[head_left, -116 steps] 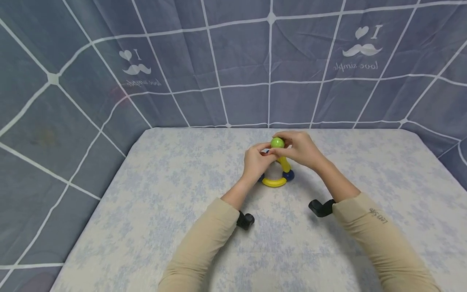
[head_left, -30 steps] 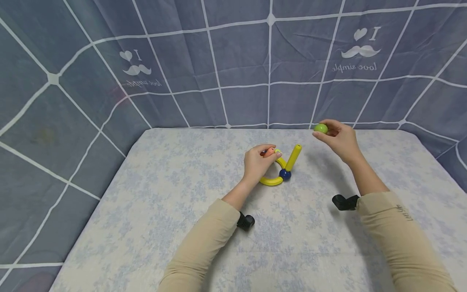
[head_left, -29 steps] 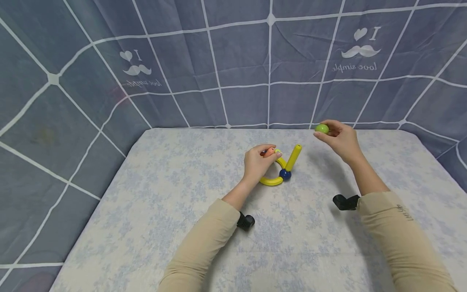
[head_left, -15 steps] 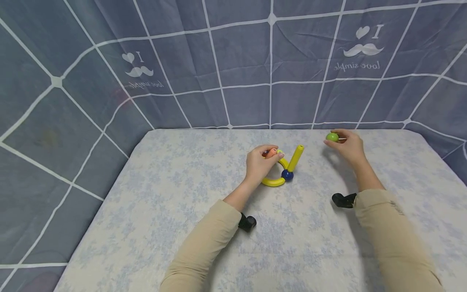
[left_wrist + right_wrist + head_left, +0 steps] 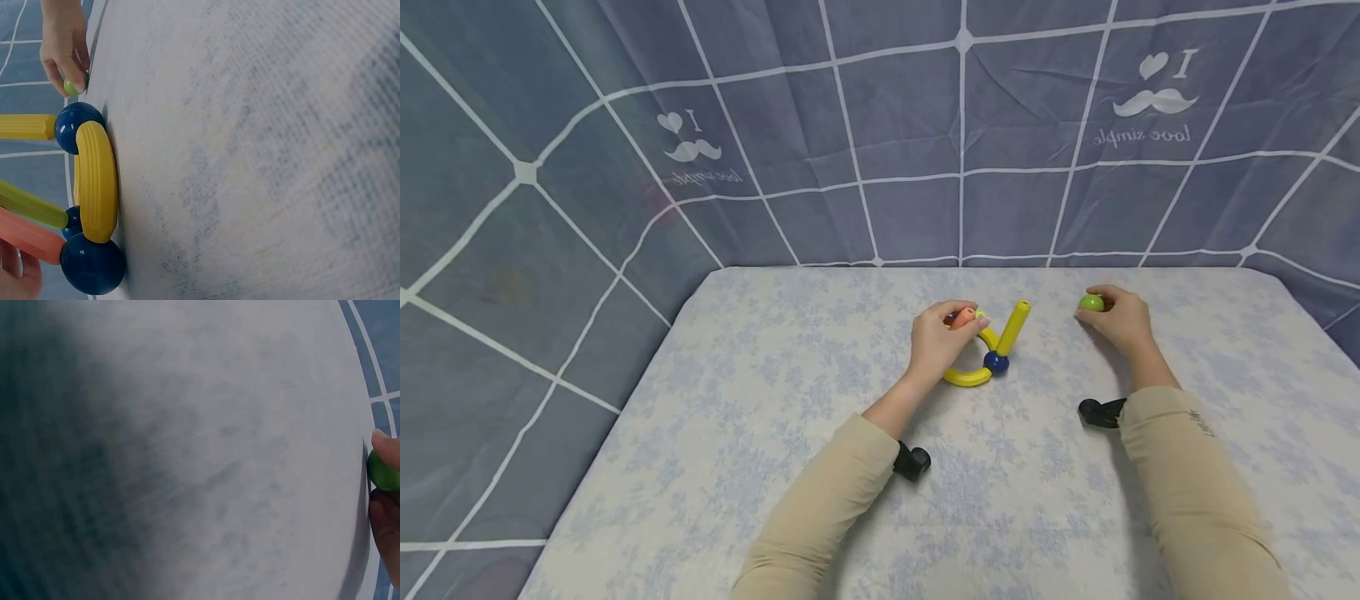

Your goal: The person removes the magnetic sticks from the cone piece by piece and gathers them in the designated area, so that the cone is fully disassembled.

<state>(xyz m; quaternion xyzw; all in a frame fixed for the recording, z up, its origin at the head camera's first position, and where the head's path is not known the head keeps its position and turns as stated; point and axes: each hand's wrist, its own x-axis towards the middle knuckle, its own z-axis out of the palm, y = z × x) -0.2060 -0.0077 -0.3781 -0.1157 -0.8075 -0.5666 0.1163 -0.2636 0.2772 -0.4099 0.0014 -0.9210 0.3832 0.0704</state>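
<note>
On the table, blue balls (image 5: 996, 362) and curved yellow bars (image 5: 967, 377) form a ring. Three straight rods rise from its balls: yellow (image 5: 1013, 327), lime green (image 5: 31, 204) and coral (image 5: 28, 236). My left hand (image 5: 931, 343) grips the coral rod between thumb and fingers; in the head view it hides the ring's left side. Off to the right, my right hand (image 5: 1123, 322) pinches a green ball (image 5: 1091, 303) close over the tabletop. That ball also shows at the right edge of the right wrist view, between thumb and fingers.
A pale blue floral cloth (image 5: 745, 400) covers the table. Dark blue curtain with white grid lines (image 5: 895, 217) hangs behind and at the sides. Black wrist mounts (image 5: 913, 462) stick out from both sleeves above the cloth.
The green ball has left the top of the rods in my right hand, moving right and then down to the table. The yellow rod now leans outward. My left hand stays at the coral rod.
</note>
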